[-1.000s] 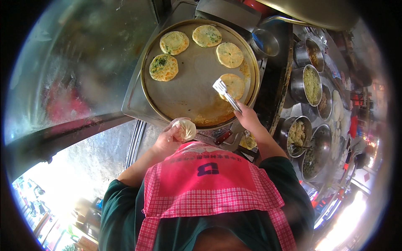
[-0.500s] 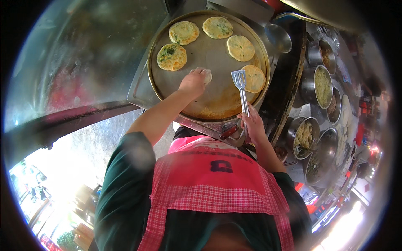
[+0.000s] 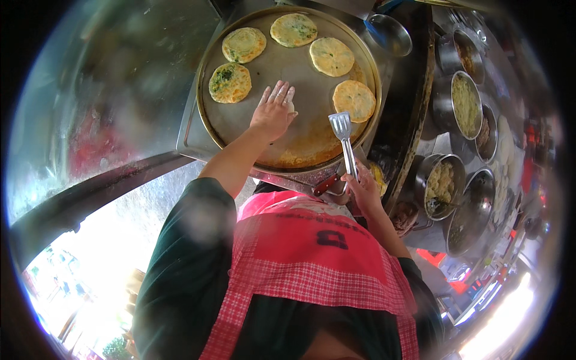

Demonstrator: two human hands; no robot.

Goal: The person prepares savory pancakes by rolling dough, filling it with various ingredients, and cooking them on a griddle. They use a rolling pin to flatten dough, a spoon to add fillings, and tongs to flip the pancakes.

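My left hand [image 3: 273, 115] lies flat, fingers stretched out, over a pale lump of dough [image 3: 291, 105] near the middle of the round griddle [image 3: 303, 135]; only the dough's right edge shows past my fingers. Several browned flatbreads [image 3: 332, 57] with green filling sit in an arc along the griddle's far and side parts. In my right hand [image 3: 363, 188] is a slotted metal spatula [image 3: 341, 127], held by its handle. Its blade tilts up over the griddle's right part, just below the rightmost flatbread [image 3: 354, 101].
A red-handled tool [image 3: 326, 184] rests at the griddle's near edge. On the right stand metal bowls of fillings, among them a shredded pale one [image 3: 466, 107] and a chunky yellowish one [image 3: 440, 182]. A metal bowl [image 3: 389, 36] sits beyond the griddle's far right rim.
My left hand has gone from curled around the dough to flattened out over it. The spatula stays in my right hand. The whole view has shifted a little.
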